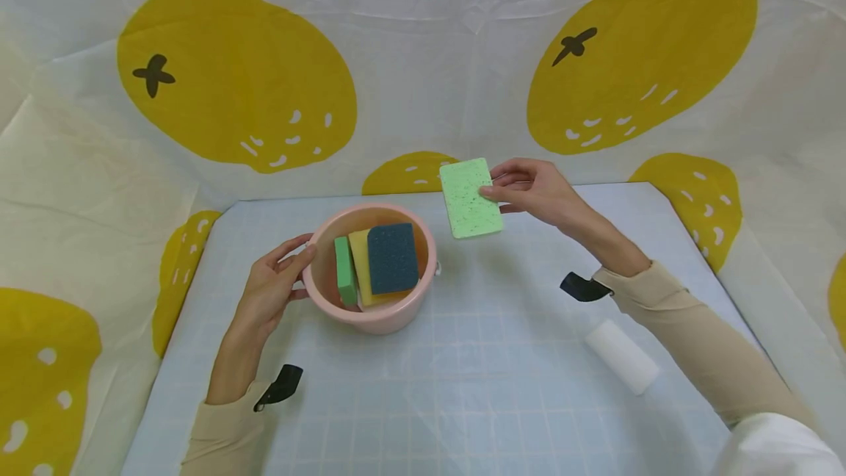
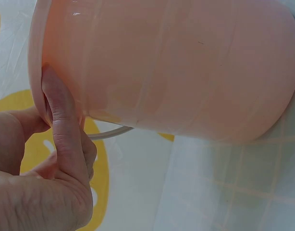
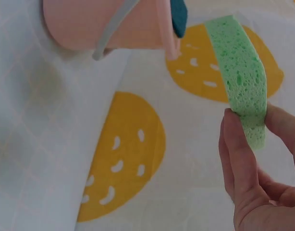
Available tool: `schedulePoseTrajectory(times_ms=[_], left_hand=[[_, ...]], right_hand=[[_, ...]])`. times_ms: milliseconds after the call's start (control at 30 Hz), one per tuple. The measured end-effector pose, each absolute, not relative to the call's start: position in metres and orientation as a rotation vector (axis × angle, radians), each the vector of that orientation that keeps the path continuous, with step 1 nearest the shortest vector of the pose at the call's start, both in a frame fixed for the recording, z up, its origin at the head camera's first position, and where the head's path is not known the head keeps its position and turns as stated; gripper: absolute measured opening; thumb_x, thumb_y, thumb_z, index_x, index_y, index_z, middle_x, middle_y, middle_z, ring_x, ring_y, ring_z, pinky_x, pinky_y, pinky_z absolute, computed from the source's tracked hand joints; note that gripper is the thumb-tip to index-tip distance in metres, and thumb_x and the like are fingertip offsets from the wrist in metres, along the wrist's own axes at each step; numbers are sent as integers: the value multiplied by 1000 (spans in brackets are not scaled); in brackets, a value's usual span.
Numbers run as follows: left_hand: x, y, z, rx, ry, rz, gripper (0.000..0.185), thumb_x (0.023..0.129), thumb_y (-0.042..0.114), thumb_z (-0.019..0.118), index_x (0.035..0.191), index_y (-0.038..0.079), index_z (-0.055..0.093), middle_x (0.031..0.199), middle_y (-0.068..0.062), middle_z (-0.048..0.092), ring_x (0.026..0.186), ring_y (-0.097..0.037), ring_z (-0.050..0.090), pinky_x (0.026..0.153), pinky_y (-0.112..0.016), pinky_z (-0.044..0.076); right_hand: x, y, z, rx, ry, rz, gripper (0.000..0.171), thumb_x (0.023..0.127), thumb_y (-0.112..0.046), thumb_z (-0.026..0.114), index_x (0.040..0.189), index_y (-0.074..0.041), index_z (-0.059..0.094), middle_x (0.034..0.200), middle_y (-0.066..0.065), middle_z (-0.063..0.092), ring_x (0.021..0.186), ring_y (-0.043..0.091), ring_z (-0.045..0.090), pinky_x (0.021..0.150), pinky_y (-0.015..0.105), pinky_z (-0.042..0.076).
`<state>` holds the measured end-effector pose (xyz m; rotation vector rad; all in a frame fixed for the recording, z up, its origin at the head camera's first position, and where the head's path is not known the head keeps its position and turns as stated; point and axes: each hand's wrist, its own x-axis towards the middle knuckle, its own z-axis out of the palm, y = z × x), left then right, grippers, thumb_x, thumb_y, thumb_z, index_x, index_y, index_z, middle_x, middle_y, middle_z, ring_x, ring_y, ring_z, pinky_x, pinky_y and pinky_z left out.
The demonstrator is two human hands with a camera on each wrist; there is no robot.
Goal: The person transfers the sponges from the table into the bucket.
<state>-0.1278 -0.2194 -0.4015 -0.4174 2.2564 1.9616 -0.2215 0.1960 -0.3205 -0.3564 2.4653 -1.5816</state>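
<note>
Holding a light green sponge (image 1: 471,198) up in the air, our right hand (image 1: 537,191) pinches its right edge between thumb and fingers; the sponge hangs just right of and behind the pink bucket (image 1: 396,314), clear of the mat (image 1: 463,388). From the right wrist view we see that sponge (image 3: 239,72) edge-on, porous and slightly bent, with the thumb (image 3: 239,149) on one face and a finger on the other, and the bucket (image 3: 109,24) with its pale handle (image 3: 111,31) well apart beyond it. Our left hand (image 1: 272,289) grips the bucket's left side, thumb up at the rim and fingers curled against the wall. The left wrist view shows the thumb (image 2: 61,120) pressed against the bucket (image 2: 186,67) just under its rim. The bucket stands upright on the gridded mat near its middle. Inside it we see three sponges on edge: a green one (image 1: 344,269) at the left, a yellow one (image 1: 360,263) next to it, and a dark blue one (image 1: 393,258) leaning in front of the yellow. A white roll (image 1: 622,355) lies on the mat at the right, below our right forearm. A cloth (image 1: 423,42) printed with yellow fruit surrounds the mat.
</note>
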Motion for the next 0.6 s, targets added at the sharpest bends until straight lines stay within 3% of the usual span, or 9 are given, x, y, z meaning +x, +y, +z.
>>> schedulePoseTrajectory(times_ms=[267, 600], left_hand=[[-128, -220, -403, -415, 2249, 1974, 71, 94, 49, 71, 153, 18, 49, 113, 5, 70, 87, -8, 69, 70, -29, 63], [-129, -220, -402, -420, 2236, 1970, 72, 94, 51, 71, 154, 19, 48, 120, 2, 69, 89, -8, 69, 71, -29, 63]], right_hand=[[-220, 169, -320, -460, 2402, -1600, 48, 91, -27, 81, 128, -2, 63, 112, 15, 70, 95, 24, 71, 82, 36, 63], [-218, 131, -320, -552, 2309, -1609, 46, 92, -24, 80, 128, -1, 63, 113, 15, 70, 97, 28, 70, 81, 38, 63]])
